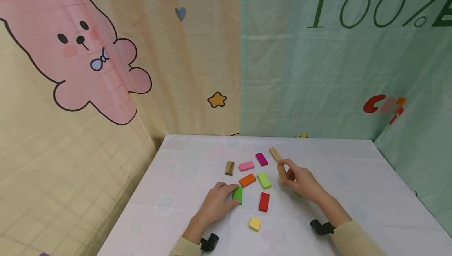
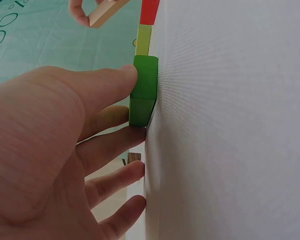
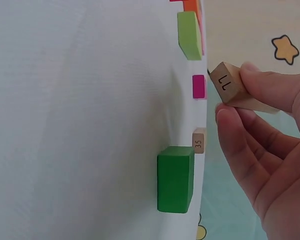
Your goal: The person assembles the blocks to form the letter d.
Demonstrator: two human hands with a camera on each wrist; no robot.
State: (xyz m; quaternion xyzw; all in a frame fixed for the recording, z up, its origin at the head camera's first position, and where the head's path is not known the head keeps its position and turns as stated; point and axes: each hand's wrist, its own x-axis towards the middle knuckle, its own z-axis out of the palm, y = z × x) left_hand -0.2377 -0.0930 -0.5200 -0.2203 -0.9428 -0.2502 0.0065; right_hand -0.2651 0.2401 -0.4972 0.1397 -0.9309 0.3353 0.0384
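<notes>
The tan block (image 1: 281, 172) is up off the table (image 1: 155, 224), at two o'clock if I take the lime block (image 1: 264, 180) as the middle of a dial laid out from where the person faces. Biggest around me are the two cloths: a cream cloth (image 1: 187, 64) with a pink bear from nine to twelve, and a green cloth (image 1: 282, 75) from twelve round to three. The white table spreads between them.

The right hand (image 1: 305, 182) has its thumb and fingers clamped on the tan block. The left hand (image 1: 217, 201) comes in at eight o'clock, thumb and fingers pinching the green block (image 1: 238, 195), which sits on the table; its last two fingers are apart from it.

The other blocks lie loose and separate. The red block (image 1: 263, 202) is at six, the orange block (image 1: 247, 180) at nine, the pink block (image 1: 246, 166) at ten, with the brown block (image 1: 229, 168) farther out beyond it. The magenta block (image 1: 261, 159) is at twelve, another tan piece (image 1: 274, 154) at one, and a dark green piece (image 3: 175, 180) at four, mostly behind the right hand. Smallest, the yellow block (image 1: 255, 224) lies past the red one, near half past six.
</notes>
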